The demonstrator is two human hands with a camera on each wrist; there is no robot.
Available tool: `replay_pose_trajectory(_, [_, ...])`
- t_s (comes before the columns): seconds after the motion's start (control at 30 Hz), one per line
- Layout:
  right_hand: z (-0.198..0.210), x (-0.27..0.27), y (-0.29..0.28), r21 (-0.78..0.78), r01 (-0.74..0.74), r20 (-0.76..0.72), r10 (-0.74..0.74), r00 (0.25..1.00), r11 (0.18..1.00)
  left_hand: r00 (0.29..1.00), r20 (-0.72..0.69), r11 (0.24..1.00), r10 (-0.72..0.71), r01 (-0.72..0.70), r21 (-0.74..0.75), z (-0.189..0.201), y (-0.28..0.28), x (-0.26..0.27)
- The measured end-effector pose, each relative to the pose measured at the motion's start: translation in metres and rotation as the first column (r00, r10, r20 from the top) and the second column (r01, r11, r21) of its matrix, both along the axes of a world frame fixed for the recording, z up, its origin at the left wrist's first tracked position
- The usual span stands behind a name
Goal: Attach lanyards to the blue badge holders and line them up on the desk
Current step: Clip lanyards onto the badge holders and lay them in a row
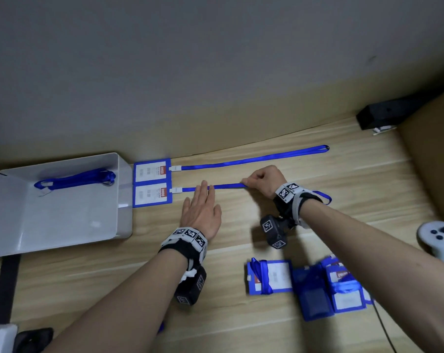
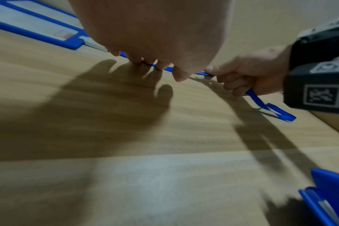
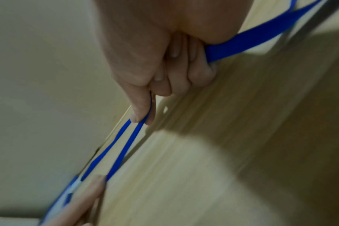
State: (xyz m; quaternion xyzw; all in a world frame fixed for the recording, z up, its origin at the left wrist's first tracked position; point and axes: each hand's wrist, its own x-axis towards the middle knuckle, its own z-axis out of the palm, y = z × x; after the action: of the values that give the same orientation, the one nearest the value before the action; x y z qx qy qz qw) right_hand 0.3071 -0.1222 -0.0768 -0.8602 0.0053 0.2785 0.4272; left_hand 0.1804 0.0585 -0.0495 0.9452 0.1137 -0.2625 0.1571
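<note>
Two blue badge holders lie side by side by the tray, the far one [image 1: 151,170] with its lanyard [image 1: 254,158] stretched straight to the right. The near holder [image 1: 152,194] has a white clip and a blue lanyard [image 1: 227,186] running right. My left hand [image 1: 201,208] lies flat, its straight fingers pressing that lanyard [image 2: 169,69] onto the desk near the clip. My right hand [image 1: 263,180] pinches the same lanyard [image 3: 126,151] between thumb and forefinger farther right; the loose end [image 1: 324,196] trails behind the wrist.
A white tray [image 1: 63,225] at the left holds a bundled lanyard [image 1: 75,180]. Several loose badge holders [image 1: 307,284] lie at the near right. A white controller [image 1: 438,239] sits at the right edge, a black box [image 1: 384,114] at the back, a cardboard wall [image 1: 432,154] on the right.
</note>
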Motion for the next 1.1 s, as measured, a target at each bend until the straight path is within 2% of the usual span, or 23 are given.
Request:
replay_pose_trajectory(0.13, [0.008,0.007,-0.049,-0.069,-0.049,0.045,0.052,0.998,0.996,0.998,-0.061,1.0,0.009,-0.009,0.003,0.009,-0.002,0.008])
replay_pose_trajectory(0.27, [0.009,0.007,-0.076,-0.128,0.008,0.065,0.0,0.998,0.992,0.995,-0.102,1.0,0.012,-0.012,-0.001,0.013,-0.002,0.011])
replay_pose_trajectory(0.5, [0.01,0.005,-0.087,-0.258,0.204,0.014,-0.208,0.978,0.944,0.996,-0.083,1.0,0.029,-0.028,0.01,0.01,-0.004,0.009])
replay_pose_trajectory(0.77, [0.016,0.014,-0.084,-0.273,0.197,-0.056,-0.22,0.974,0.941,0.994,-0.068,0.995,0.082,-0.078,0.059,0.018,-0.016,0.02])
replay_pose_trajectory(0.87, [0.013,0.014,-0.087,-0.274,0.192,-0.054,-0.215,0.975,0.942,1.0,-0.019,0.997,0.0,0.001,0.072,0.018,-0.034,0.03])
replay_pose_trajectory(0.97, [0.009,0.013,-0.088,-0.29,0.186,-0.03,-0.203,0.979,0.939,0.98,0.033,0.98,-0.197,0.197,0.023,0.016,-0.064,0.042])
replay_pose_trajectory(1.03, [0.007,0.011,-0.087,-0.302,0.182,-0.02,-0.197,0.98,0.936,0.96,0.008,0.96,-0.279,0.279,0.02,0.014,-0.082,0.05])
replay_pose_trajectory(1.1, [0.007,0.01,-0.088,-0.302,0.183,-0.009,-0.195,0.981,0.936,0.953,-0.064,0.954,-0.296,0.298,0.032,0.01,-0.097,0.055])
